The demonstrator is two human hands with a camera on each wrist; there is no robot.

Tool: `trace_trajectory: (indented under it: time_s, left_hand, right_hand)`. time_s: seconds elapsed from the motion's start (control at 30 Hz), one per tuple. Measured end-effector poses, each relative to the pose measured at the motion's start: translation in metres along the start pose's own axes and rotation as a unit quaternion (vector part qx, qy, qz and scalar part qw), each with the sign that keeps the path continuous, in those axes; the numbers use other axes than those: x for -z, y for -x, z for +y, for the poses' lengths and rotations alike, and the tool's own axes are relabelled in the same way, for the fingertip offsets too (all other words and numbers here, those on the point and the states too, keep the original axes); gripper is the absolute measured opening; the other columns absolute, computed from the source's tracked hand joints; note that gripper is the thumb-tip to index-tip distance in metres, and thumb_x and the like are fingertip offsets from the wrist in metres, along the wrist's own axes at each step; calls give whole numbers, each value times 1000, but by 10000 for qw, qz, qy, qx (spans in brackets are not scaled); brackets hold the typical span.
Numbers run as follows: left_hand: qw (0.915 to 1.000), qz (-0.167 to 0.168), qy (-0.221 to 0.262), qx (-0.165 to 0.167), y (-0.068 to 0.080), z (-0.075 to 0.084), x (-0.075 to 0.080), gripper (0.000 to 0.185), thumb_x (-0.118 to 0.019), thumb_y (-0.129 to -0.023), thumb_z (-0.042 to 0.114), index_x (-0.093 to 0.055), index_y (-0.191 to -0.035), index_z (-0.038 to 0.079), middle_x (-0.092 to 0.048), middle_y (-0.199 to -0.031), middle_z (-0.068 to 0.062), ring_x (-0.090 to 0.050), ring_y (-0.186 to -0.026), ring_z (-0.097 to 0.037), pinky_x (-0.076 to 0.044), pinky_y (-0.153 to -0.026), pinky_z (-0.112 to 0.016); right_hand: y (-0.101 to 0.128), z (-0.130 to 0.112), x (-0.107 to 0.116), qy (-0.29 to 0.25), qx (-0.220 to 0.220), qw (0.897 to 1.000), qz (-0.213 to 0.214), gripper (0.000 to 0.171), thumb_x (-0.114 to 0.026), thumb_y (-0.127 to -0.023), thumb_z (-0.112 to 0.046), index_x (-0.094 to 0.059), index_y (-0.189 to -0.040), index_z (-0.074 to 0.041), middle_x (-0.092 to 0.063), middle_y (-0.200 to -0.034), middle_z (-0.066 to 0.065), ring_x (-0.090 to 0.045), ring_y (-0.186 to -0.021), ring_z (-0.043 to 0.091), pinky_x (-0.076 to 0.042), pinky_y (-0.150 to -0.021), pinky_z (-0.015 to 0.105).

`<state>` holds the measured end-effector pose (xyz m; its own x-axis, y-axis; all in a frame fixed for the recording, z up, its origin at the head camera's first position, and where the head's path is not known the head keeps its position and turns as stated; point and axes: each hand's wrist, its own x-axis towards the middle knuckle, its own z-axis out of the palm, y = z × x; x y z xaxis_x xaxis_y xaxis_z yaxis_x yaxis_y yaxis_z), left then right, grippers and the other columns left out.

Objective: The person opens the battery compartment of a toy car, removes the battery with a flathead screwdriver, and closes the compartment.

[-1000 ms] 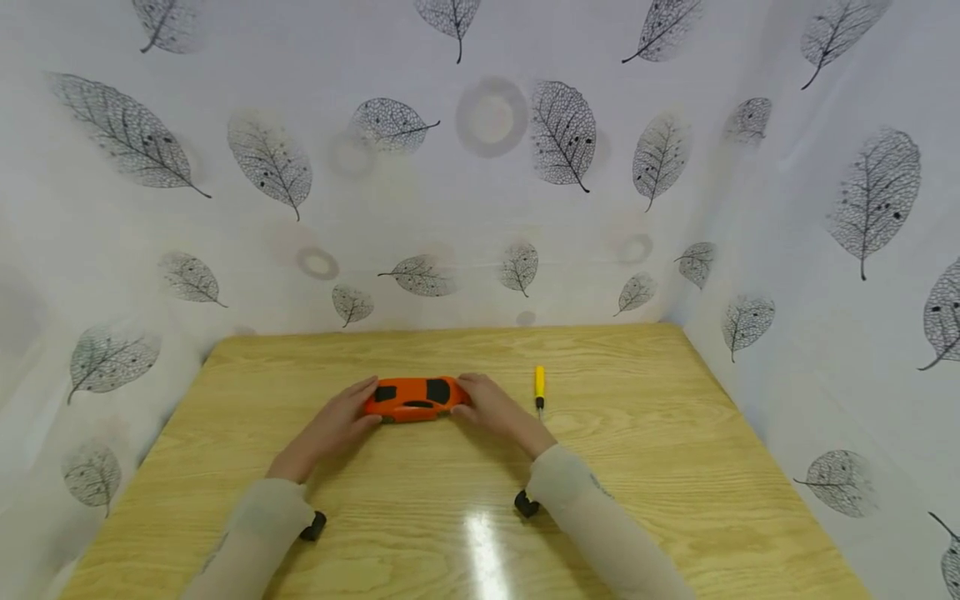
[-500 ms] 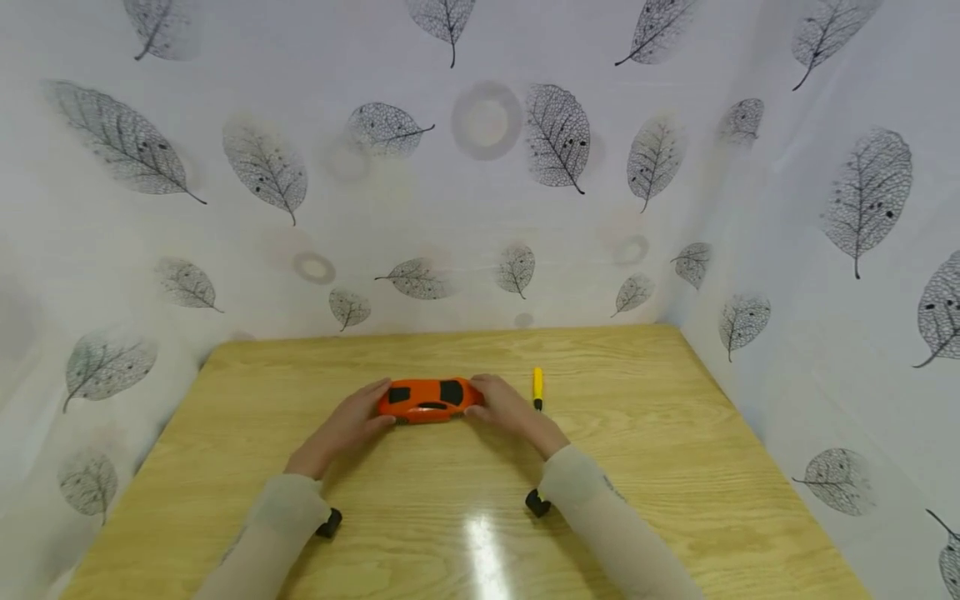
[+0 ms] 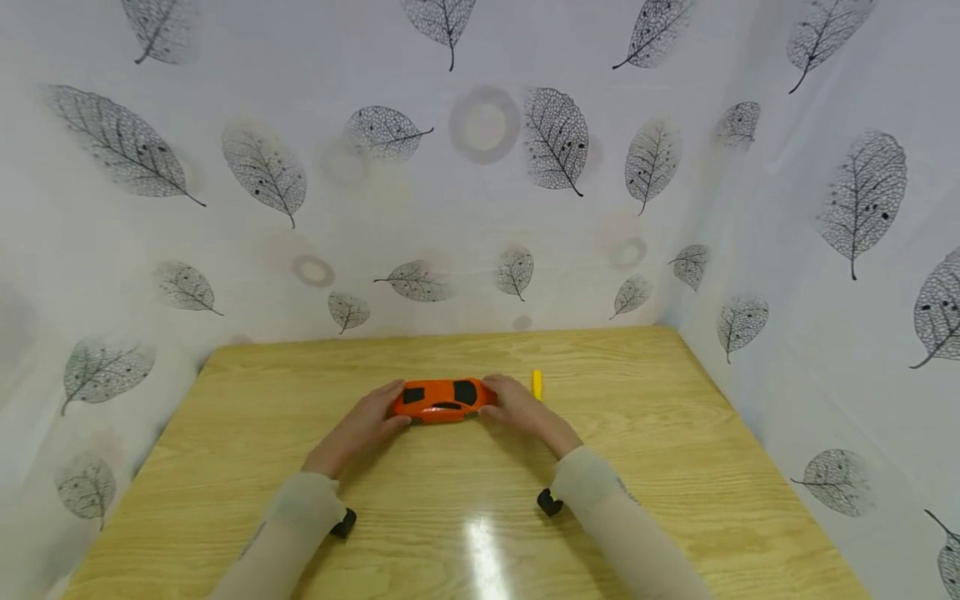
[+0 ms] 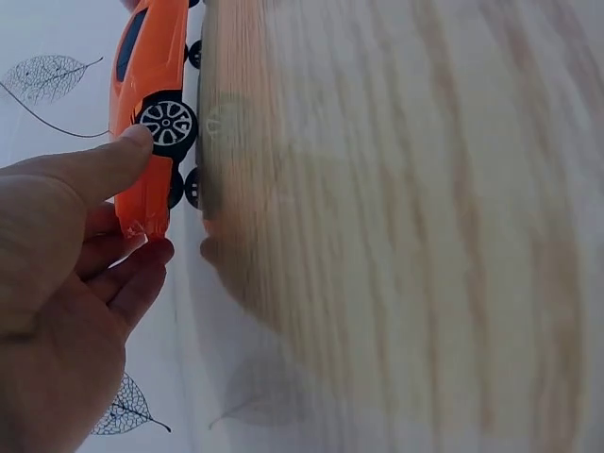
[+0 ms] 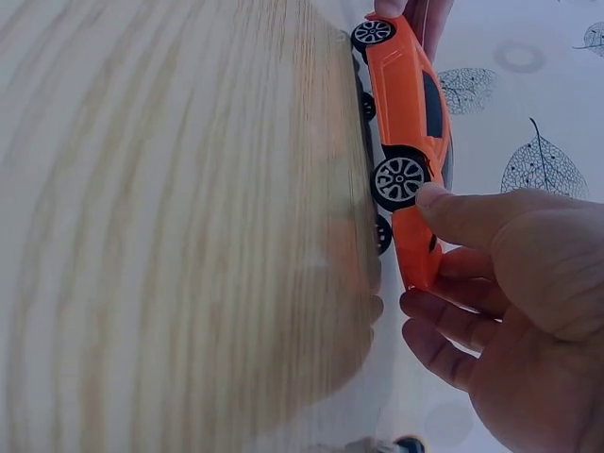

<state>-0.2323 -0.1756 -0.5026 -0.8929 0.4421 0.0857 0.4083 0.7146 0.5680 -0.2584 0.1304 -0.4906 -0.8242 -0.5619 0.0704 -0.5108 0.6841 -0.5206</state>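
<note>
The left hand (image 3: 365,425) grips one end of the orange toy car (image 3: 444,398), thumb laid along the side by a wheel and the other fingers curled around the car's tip. The right hand (image 3: 525,410) grips the opposite end the same way, thumb beside the wheel and fingers wrapped behind the tip. Both forearms, in pale sleeves (image 3: 600,500), reach forward and angle inward, wrists low over the wooden table (image 3: 675,467). The car sits on its wheels on the table, lengthwise between the two hands, near the middle of the tabletop. A yellow screwdriver (image 3: 537,384) lies just beyond the right hand, partly hidden by it. Leaf-printed sheeting (image 3: 262,167) encloses the table.
</note>
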Motion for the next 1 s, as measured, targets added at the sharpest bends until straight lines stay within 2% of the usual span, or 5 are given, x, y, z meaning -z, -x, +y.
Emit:
trace_trajectory:
  time_s: [0.33, 0.47, 0.7, 1.0]
  left_hand:
    - [9998, -98, 168, 88, -8, 7, -6, 65, -65, -103, 16, -36, -153, -14, -34, -159, -31, -32, -146, -49, -24, -121, -59]
    - [9996, -88, 261, 59, -10, 11, -7, 64, -65, -103, 15, -36, -152, -14, -35, -158, -31, -33, -146, -48, -25, -121, -59]
    - [9992, -156, 358, 13, -19, 20, -11, 64, -64, -104, 17, -35, -154, -11, -36, -159, -29, -33, -146, -48, -25, -121, -58]
    - [9994, -186, 292, 3, -24, 21, -17, 64, -65, -104, 17, -37, -153, -12, -37, -158, -29, -34, -146, -48, -26, -121, -58]
  right_hand:
    - [6, 11, 6, 25, 6, 10000, 0, 50, -71, -99, -10, -55, -140, 12, -59, -138, 28, -57, -127, 40, -47, -108, 51]
    - [8, 14, 9, 33, -106, 9999, -20, 48, -72, -98, -10, -57, -139, 10, -62, -135, 25, -60, -122, 36, -50, -104, 49]
    - [15, 18, 19, -34, -352, 9994, -40, 50, -71, -98, -8, -54, -142, 11, -59, -140, 26, -57, -127, 38, -48, -107, 50]
    - [16, 26, 19, 25, -220, 9997, -83, 48, -72, -99, -9, -56, -139, 11, -60, -137, 25, -60, -121, 35, -50, -102, 48]
